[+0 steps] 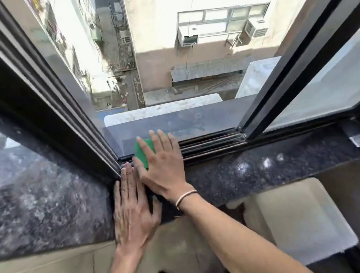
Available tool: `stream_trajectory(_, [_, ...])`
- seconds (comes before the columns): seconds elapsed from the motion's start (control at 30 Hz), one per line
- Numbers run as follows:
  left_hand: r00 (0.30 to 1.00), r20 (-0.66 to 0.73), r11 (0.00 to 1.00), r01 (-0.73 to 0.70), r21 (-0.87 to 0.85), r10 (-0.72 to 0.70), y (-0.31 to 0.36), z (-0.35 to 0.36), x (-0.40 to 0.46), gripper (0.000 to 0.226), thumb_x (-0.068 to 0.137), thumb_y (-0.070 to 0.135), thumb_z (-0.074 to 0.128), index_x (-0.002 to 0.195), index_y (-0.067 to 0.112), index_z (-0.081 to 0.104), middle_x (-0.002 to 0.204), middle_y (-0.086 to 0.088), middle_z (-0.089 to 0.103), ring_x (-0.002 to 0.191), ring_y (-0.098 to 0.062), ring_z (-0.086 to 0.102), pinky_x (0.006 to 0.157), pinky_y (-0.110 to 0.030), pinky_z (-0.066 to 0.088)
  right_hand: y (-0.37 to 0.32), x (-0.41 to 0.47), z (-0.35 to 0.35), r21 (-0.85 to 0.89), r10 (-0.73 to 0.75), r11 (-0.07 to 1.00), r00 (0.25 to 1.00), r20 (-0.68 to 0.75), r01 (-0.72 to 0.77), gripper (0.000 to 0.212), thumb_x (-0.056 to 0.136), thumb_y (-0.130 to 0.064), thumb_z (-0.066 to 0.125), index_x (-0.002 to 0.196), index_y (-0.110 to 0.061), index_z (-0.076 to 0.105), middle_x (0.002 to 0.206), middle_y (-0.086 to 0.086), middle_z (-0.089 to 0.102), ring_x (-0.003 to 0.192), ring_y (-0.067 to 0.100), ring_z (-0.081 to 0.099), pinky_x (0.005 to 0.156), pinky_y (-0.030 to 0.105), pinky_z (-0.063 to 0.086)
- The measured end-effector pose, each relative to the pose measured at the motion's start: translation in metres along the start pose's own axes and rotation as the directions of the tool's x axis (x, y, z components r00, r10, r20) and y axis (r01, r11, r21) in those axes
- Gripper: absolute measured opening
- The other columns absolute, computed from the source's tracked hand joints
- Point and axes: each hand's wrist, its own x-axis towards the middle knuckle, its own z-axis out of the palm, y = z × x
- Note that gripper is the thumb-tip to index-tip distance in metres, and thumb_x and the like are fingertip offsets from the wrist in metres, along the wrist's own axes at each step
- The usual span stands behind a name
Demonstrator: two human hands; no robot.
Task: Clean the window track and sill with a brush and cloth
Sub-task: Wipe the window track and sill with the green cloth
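Note:
A green cloth [146, 149] lies over the left end of the black window track [211, 144]. My right hand [163, 164] presses flat on the cloth, fingers spread, most of the cloth hidden beneath the palm. My left hand [133, 205] lies flat on the dark granite sill [266, 167] just left of it, fingertips at the track's corner by the left frame. No brush is in view.
The window stands open over a deep drop to an alley and neighbouring buildings. A dark frame [43, 95] rises on the left, a sliding sash [296, 68] on the right. A stone ledge [194, 117] lies outside. A white cushioned surface [306, 223] sits below the sill.

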Motion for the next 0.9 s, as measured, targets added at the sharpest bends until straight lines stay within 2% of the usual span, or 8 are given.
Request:
stream_trajectory(0.13, [1.0,0.01,0.999,-0.023,0.04,0.023,-0.004,0.005,-0.002,0.09,0.086,0.037,0.044,0.161,-0.008,0.025,0.173,-0.026,0.019,0.161,-0.036,0.023,0.131,-0.05,0.018,0.035,-0.001,-0.005,-0.009,-0.098,0.995,0.995,0.009,0.098,0.053,0.097,-0.046,0.047,0.147,-0.03,0.052,0.157,0.013,0.049,0.15,0.031,0.039,0.126,0.048,0.025])
stream_trajectory(0.27, [1.0,0.016,0.999,-0.021,0.048,0.02,-0.004,0.009,-0.003,0.092,0.086,0.038,0.042,0.163,-0.007,0.02,0.174,-0.025,0.016,0.163,-0.037,0.02,0.132,-0.051,0.018,0.133,-0.007,-0.037,-0.126,0.085,0.988,0.996,-0.013,-0.086,0.049,0.1,-0.042,0.045,0.147,-0.029,0.051,0.159,0.013,0.046,0.152,0.03,0.035,0.128,0.047,0.023])
stream_trajectory(0.37, [1.0,0.025,0.999,-0.011,0.044,0.01,-0.001,0.008,-0.002,0.092,0.085,0.038,0.042,0.163,-0.007,0.021,0.174,-0.025,0.017,0.162,-0.037,0.021,0.131,-0.052,0.021,0.166,-0.009,-0.049,-0.132,0.171,0.976,0.985,-0.016,-0.172,0.047,0.101,-0.036,0.047,0.146,-0.024,0.052,0.159,0.015,0.045,0.152,0.032,0.034,0.129,0.044,0.022])
stream_trajectory(0.47, [1.0,0.03,0.999,-0.003,0.044,0.001,-0.002,0.006,-0.003,0.092,0.085,0.038,0.042,0.163,-0.006,0.021,0.174,-0.025,0.018,0.162,-0.036,0.022,0.131,-0.054,0.023,0.127,-0.006,-0.04,-0.042,0.304,0.95,0.947,-0.099,-0.31,0.047,0.096,-0.042,0.049,0.139,-0.024,0.059,0.156,0.012,0.049,0.149,0.031,0.037,0.127,0.046,0.022])
stream_trajectory(0.6, [1.0,0.006,0.999,-0.021,0.028,0.021,-0.008,0.01,-0.003,0.092,0.085,0.037,0.042,0.164,-0.005,0.018,0.175,-0.025,0.015,0.164,-0.035,0.016,0.132,-0.054,0.019,0.042,-0.005,-0.012,0.013,0.173,0.985,0.98,-0.102,-0.173,0.055,0.086,-0.057,0.051,0.13,-0.027,0.061,0.146,0.009,0.056,0.143,0.032,0.041,0.123,0.049,0.025])
stream_trajectory(0.7, [0.999,-0.005,0.999,-0.037,0.022,0.037,-0.009,0.013,-0.003,0.092,0.086,0.036,0.041,0.165,-0.004,0.015,0.175,-0.025,0.012,0.165,-0.034,0.012,0.133,-0.053,0.015,0.029,0.0,-0.007,0.033,0.103,0.994,0.988,-0.116,-0.1,0.048,0.083,-0.052,0.057,0.121,-0.024,0.064,0.127,0.009,0.064,0.129,0.032,0.051,0.117,0.047,0.032])
stream_trajectory(0.8, [0.999,-0.007,0.999,-0.043,0.003,0.043,-0.008,0.013,-0.003,0.091,0.087,0.036,0.039,0.164,-0.005,0.016,0.174,-0.026,0.014,0.163,-0.038,0.017,0.132,-0.056,0.018,0.044,-0.004,-0.015,0.027,0.036,0.999,0.989,-0.144,-0.033,0.038,0.09,-0.043,0.06,0.119,-0.02,0.068,0.117,0.007,0.069,0.116,0.031,0.059,0.111,0.044,0.038])
stream_trajectory(0.9, [0.998,-0.024,0.998,-0.065,-0.013,0.065,-0.006,0.009,-0.007,0.09,0.089,0.038,0.039,0.164,-0.006,0.017,0.174,-0.026,0.016,0.162,-0.04,0.021,0.131,-0.057,0.019,0.044,-0.011,-0.028,0.237,0.104,0.97,0.967,-0.233,-0.047,0.03,0.094,-0.027,0.067,0.12,-0.011,0.07,0.111,0.012,0.074,0.108,0.035,0.064,0.105,0.046,0.045])
